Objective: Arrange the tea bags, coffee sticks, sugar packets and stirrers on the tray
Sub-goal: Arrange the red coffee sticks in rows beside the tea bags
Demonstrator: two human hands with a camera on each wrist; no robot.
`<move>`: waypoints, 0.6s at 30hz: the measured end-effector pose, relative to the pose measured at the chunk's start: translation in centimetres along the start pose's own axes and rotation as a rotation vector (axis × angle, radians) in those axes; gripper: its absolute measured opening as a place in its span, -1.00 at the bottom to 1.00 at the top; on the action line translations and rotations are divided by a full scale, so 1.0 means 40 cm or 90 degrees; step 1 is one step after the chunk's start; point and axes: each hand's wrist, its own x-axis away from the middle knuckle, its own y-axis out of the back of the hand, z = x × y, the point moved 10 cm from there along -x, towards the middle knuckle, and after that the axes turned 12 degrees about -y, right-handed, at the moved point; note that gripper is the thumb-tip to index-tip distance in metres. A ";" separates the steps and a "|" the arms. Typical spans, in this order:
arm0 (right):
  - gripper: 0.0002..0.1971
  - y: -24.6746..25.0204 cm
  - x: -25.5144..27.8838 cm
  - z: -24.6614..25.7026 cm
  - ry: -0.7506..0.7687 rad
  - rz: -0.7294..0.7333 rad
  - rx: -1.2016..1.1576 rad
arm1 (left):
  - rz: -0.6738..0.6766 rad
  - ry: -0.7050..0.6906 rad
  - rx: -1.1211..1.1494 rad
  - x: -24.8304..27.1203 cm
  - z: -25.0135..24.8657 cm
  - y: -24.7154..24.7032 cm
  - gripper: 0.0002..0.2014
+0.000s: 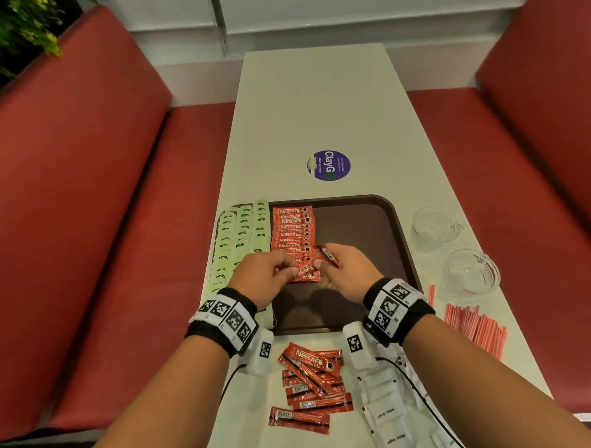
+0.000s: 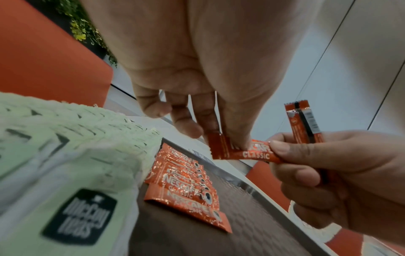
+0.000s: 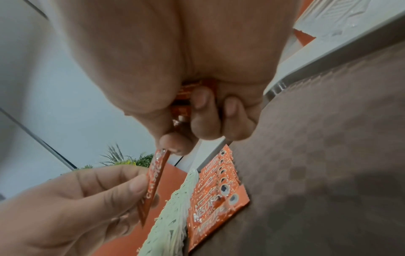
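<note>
A brown tray [image 1: 373,226] holds rows of green tea bags [image 1: 236,240] on its left and a column of red coffee sticks [image 1: 292,230] beside them. Just above the near end of that column, my left hand [image 1: 288,268] pinches one end of a coffee stick [image 2: 241,152]. My right hand [image 1: 323,263] pinches its other end. The right hand also grips at least one more stick [image 2: 304,124], standing upright in its fingers. In the right wrist view the shared stick [image 3: 153,180] hangs over the column [image 3: 217,190].
Loose coffee sticks [image 1: 309,384] lie on the table before the tray, with white sugar packets [image 1: 390,421] to their right. Red stirrers [image 1: 474,324] and two glass cups [image 1: 431,227] sit right of the tray. Red bench seats flank the table.
</note>
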 end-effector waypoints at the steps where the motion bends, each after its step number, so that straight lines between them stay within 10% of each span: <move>1: -0.82 0.000 0.002 0.001 0.001 -0.006 0.012 | 0.004 -0.002 -0.014 0.000 -0.004 0.001 -0.89; 9: -0.76 0.019 0.025 -0.060 -0.119 -0.025 0.030 | 0.108 0.093 -0.170 0.012 0.082 -0.054 -0.90; 18: -0.69 0.007 0.042 -0.099 -0.155 0.008 0.119 | 0.150 0.001 -0.381 -0.028 0.044 -0.094 -0.77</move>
